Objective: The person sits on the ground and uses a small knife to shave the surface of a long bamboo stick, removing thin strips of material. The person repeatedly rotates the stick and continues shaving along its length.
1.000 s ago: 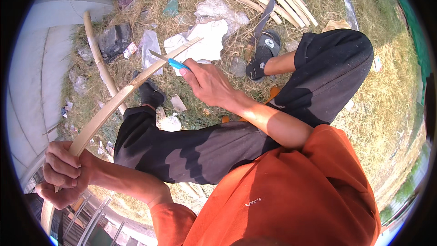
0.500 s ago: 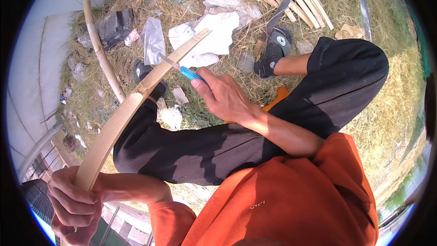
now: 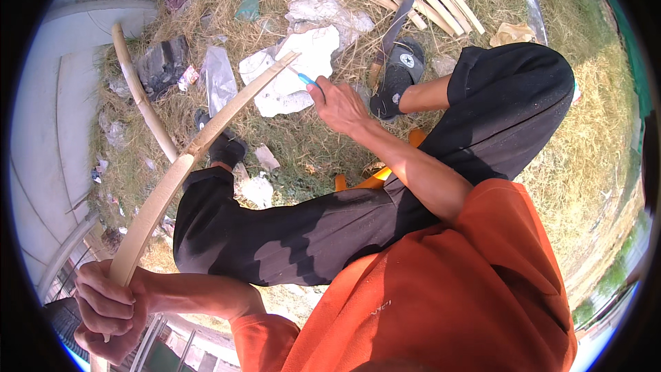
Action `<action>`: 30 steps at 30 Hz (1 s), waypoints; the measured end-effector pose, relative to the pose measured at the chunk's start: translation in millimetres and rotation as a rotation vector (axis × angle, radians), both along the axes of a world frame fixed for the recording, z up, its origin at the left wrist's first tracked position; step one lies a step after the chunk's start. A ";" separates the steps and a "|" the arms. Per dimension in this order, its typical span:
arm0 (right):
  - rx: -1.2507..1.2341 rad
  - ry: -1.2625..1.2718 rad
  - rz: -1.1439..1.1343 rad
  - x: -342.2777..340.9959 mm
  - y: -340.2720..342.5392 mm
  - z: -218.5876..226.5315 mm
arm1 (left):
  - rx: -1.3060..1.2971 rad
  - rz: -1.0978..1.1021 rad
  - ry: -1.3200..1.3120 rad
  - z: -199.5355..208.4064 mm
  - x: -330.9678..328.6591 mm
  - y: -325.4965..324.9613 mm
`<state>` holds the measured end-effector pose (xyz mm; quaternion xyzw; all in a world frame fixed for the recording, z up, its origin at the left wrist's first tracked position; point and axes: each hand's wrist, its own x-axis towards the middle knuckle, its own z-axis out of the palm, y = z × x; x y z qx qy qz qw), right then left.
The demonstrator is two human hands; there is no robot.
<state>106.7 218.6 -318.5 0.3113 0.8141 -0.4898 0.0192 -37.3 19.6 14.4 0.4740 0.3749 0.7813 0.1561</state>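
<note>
A long split bamboo strip [image 3: 162,196] runs slantwise from the lower left across my left knee toward the far middle. My left hand [image 3: 107,310] is wrapped round its near end. In my right hand [image 3: 341,107] is a small knife [image 3: 308,80] with a blue handle. Its thin blade points toward the strip's far end; whether it touches the bamboo I cannot tell. Part of the knife handle is hidden by my fingers. The strip has a node mark near its middle, and its far end lies over a white sheet-like piece [image 3: 318,52] on the ground.
Several bamboo strips [image 3: 441,0] lie on dry grass at the back. A machete [image 3: 399,21] rests beside my right sandal [image 3: 399,72]. Farther left are a curved bamboo pole [image 3: 138,83], a dark block [image 3: 162,62] and a pale wall [image 3: 51,131]. Something yellow [image 3: 375,178] shows beneath my leg.
The knife has moved along the strip toward its far tip, with my right hand reaching farther out. My left hand keeps its grip. The whole view has shifted slightly.
</note>
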 end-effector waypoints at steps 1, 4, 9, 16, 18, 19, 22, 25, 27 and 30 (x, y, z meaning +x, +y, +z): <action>-0.045 0.041 0.043 -2.8 -2.5 17.9 | -0.001 0.017 -0.015 -1.1 2.2 1.1; -0.140 0.102 0.131 -7.1 -12.1 48.2 | 0.016 0.008 -0.082 1.3 5.9 10.2; 0.060 0.031 0.035 -11.0 2.0 1.3 | 0.008 0.095 -0.052 1.5 0.6 6.4; 0.215 -0.085 0.001 -7.3 17.1 -30.9 | 0.020 0.020 -0.124 3.2 -2.9 14.7; 0.144 -0.096 -0.013 -7.5 12.7 -13.9 | 0.009 0.038 -0.138 4.2 -2.9 7.2; 0.127 -0.094 -0.014 -13.9 18.9 6.1 | 0.032 0.038 -0.136 0.5 -4.4 7.2; 0.078 -0.131 -0.010 -15.6 15.7 -18.0 | 0.009 0.027 -0.143 2.6 -7.1 8.9; 0.146 -0.140 -0.027 -13.2 19.9 -37.5 | -0.013 0.033 -0.120 5.4 -15.3 5.6; 0.077 -0.150 -0.019 -14.9 15.9 -22.9 | 0.000 0.045 -0.148 3.2 -12.7 0.2; 0.018 -0.125 0.013 -18.8 13.1 -8.5 | 0.014 0.044 -0.124 -0.1 -15.6 0.5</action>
